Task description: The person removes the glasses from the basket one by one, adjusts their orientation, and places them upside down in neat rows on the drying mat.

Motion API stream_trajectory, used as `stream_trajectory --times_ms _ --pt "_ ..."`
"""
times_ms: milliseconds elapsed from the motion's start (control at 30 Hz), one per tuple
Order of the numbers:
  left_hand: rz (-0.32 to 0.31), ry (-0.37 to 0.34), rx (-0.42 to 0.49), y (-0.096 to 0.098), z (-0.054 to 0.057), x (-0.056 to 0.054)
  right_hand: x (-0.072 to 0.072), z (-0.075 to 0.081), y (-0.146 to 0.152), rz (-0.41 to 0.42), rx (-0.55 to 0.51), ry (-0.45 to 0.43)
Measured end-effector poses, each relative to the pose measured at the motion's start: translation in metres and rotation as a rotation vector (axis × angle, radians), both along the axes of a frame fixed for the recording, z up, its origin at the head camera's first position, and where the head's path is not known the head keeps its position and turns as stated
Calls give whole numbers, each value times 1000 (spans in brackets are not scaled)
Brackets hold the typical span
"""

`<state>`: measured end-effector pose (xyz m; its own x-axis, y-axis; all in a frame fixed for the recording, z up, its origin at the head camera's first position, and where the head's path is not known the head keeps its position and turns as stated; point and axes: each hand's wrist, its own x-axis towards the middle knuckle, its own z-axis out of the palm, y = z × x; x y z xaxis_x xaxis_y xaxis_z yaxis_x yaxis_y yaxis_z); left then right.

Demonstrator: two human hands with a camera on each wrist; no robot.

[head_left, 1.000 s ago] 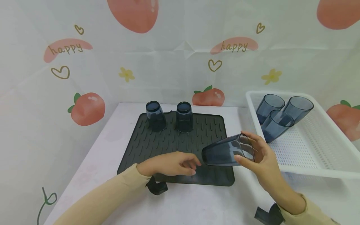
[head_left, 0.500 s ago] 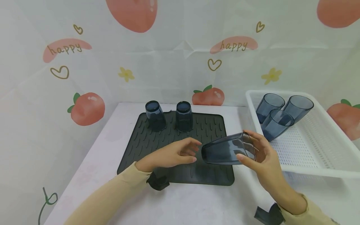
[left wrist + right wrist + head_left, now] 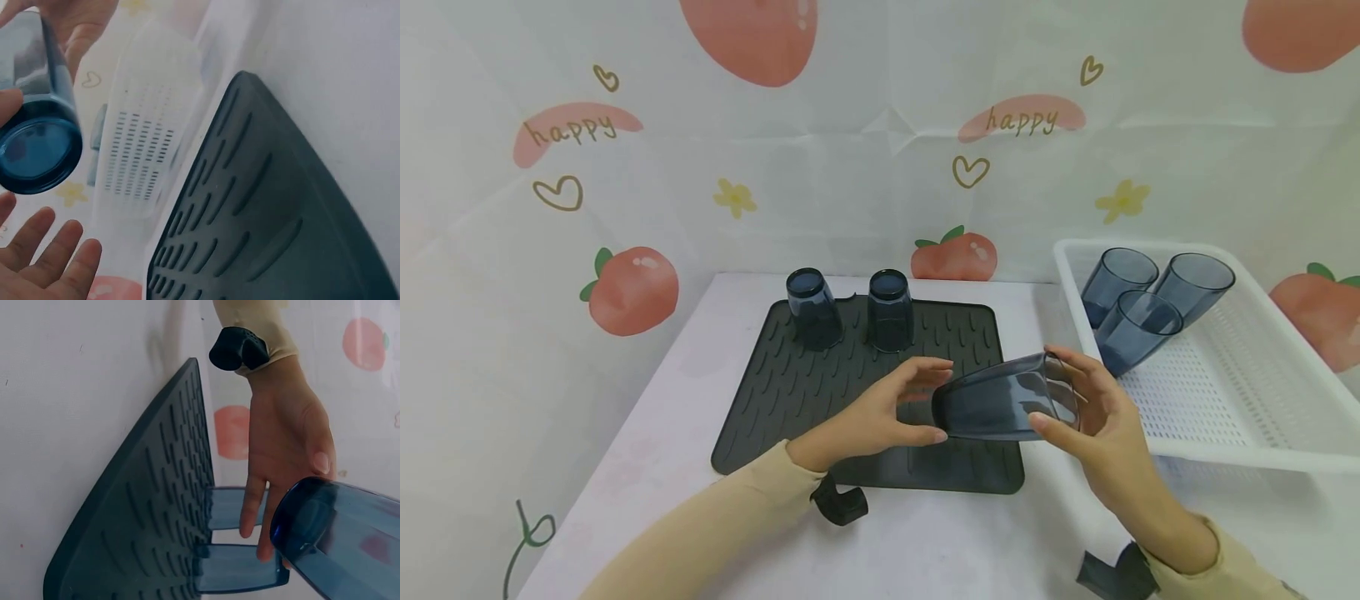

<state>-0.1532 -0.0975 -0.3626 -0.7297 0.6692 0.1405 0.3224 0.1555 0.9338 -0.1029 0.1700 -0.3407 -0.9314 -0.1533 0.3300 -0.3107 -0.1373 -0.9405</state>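
Note:
A blue-tinted drinking glass point(image 3: 992, 404) lies sideways in the air over the right part of the dark drying mat point(image 3: 820, 400). My right hand point(image 3: 1097, 417) grips it around its mouth end, thumb below and fingers above. At the glass's thick base is my left hand point(image 3: 887, 408), fingers extended and thumb apart, with the base between them. The left wrist view shows the left fingers point(image 3: 50, 256) spread beneath the round base point(image 3: 37, 153). Two similar glasses point(image 3: 815, 312) point(image 3: 891, 312) stand upside down at the back of the mat.
To the right stands a white perforated basket point(image 3: 1240, 458) holding three more blue glasses point(image 3: 1138, 325), leaning at its left end. A printed white cloth point(image 3: 850, 167) hangs behind the white table point(image 3: 940, 542). Each wrist wears a black strap-mounted device point(image 3: 838, 504).
My left hand has moved right and slightly up, its fingers opening from a loose curl around the glass's base. The right hand and its glass have barely moved.

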Motion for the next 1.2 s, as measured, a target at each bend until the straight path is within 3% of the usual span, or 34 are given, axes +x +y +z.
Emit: stream_trajectory --times_ms 533,900,1200 --pt "-47 -97 143 14 -4 3 3 2 -5 -23 17 -48" --pt "-44 -71 207 18 -5 6 2 -4 -6 4 -78 -47" --pt "-14 -38 221 19 -9 5 1 -5 -7 10 -94 -46"
